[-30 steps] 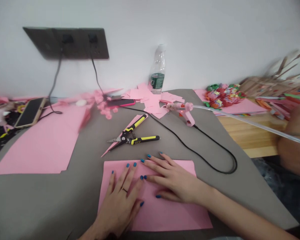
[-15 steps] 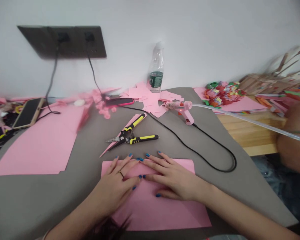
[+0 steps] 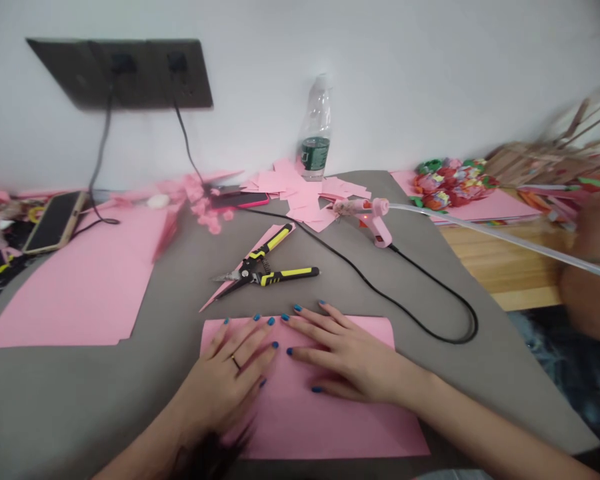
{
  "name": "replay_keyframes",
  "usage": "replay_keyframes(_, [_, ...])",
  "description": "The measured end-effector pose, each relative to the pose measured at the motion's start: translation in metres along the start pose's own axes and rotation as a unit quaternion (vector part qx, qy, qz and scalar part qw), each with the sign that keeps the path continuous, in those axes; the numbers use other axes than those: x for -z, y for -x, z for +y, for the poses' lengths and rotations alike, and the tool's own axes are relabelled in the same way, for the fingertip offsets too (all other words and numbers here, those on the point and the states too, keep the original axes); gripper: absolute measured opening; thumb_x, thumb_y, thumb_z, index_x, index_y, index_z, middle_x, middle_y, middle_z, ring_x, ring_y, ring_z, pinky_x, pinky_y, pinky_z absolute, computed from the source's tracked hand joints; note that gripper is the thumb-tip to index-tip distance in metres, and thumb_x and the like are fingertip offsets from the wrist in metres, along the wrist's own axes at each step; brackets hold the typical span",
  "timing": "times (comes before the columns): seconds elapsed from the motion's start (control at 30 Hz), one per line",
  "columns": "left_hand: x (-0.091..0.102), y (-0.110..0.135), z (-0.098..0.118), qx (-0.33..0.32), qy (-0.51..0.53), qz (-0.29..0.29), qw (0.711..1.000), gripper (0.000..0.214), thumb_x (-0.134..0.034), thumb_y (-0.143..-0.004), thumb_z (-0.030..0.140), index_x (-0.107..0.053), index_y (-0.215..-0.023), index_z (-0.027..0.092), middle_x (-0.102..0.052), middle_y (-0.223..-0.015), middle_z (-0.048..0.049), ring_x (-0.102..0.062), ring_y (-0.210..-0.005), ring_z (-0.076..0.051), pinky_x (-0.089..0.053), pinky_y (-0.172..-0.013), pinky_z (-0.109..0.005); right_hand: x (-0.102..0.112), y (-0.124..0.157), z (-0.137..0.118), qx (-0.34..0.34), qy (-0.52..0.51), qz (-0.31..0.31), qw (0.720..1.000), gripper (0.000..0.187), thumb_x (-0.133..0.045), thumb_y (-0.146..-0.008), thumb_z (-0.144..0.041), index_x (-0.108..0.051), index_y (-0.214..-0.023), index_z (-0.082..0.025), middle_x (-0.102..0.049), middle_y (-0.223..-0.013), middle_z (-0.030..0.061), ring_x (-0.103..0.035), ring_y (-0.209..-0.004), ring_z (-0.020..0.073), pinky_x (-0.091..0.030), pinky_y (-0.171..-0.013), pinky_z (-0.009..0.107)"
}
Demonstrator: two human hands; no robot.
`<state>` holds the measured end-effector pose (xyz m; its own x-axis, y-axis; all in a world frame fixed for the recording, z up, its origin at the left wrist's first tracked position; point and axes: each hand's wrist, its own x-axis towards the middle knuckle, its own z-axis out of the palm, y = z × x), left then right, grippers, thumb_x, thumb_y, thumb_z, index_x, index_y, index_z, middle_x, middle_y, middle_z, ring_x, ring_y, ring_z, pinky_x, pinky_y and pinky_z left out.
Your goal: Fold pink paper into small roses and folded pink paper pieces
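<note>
A pink sheet of paper (image 3: 340,427) lies in front of me, its far edge bent over in a rounded fold. My left hand (image 3: 235,370) rests flat on its left part, fingers spread, a ring on one finger. Across from it, my right hand (image 3: 345,357) lies flat on the right part with the fingers apart. Neither hand grips anything. Just beyond the paper are yellow-and-black pruning shears (image 3: 260,263), handles apart, on a narrow pink paper piece (image 3: 220,293). Farther back, a pink hot glue gun (image 3: 375,220) lies with a long clear glue stick in its rear.
Pink sheets (image 3: 80,287) and a phone (image 3: 54,222) lie at left. A plastic bottle (image 3: 316,133) stands behind pink paper pieces (image 3: 300,197). The black cord (image 3: 430,333) loops at right. Colourful paper flowers (image 3: 450,183) sit at back right, near another person's arm (image 3: 590,287).
My left hand has slid a little left and toward me, opening a gap between the two hands. My right hand stays nearly in place. The view has shifted slightly.
</note>
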<state>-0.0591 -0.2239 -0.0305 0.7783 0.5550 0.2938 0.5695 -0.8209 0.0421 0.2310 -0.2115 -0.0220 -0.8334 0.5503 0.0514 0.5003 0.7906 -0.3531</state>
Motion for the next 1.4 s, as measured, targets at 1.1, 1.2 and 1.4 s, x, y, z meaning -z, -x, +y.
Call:
replay_keyframes(1.1, [-0.004, 0.007, 0.023, 0.034, -0.023, 0.022, 0.999, 0.037, -0.044, -0.099, 0.018, -0.065, -0.129, 0.017, -0.066, -0.138, -0.0052, -0.049, -0.134, -0.019, -0.008, -0.125, -0.038, 0.003, 0.002, 0.009, 0.040, 0.032, 0.041, 0.998, 0.037, -0.051, -0.101, -0.034, -0.064, -0.134, -0.024, -0.046, -0.156, 0.0126, -0.044, -0.142, 0.0318, -0.038, -0.113, 0.055])
replay_keyframes(1.2, [-0.005, 0.008, 0.024, 0.037, -0.026, 0.013, 0.999, 0.037, -0.045, -0.099, 0.019, -0.064, -0.130, 0.019, -0.065, -0.139, -0.0052, -0.047, -0.137, -0.018, -0.009, -0.125, -0.037, 0.003, 0.002, 0.009, 0.041, 0.035, 0.041, 0.998, 0.037, -0.051, -0.102, -0.034, -0.064, -0.134, -0.024, -0.047, -0.155, 0.0131, -0.046, -0.141, 0.0321, -0.039, -0.112, 0.054])
replay_keyframes(1.4, [-0.007, 0.007, 0.025, 0.042, -0.033, 0.010, 0.998, 0.038, -0.043, -0.100, 0.020, -0.064, -0.131, 0.018, -0.065, -0.139, -0.0049, -0.047, -0.136, -0.019, -0.006, -0.125, -0.038, 0.001, 0.002, 0.009, 0.039, 0.039, 0.041, 0.998, 0.037, -0.052, -0.101, -0.035, -0.064, -0.135, -0.024, -0.047, -0.155, 0.0125, -0.044, -0.143, 0.0307, -0.037, -0.114, 0.053])
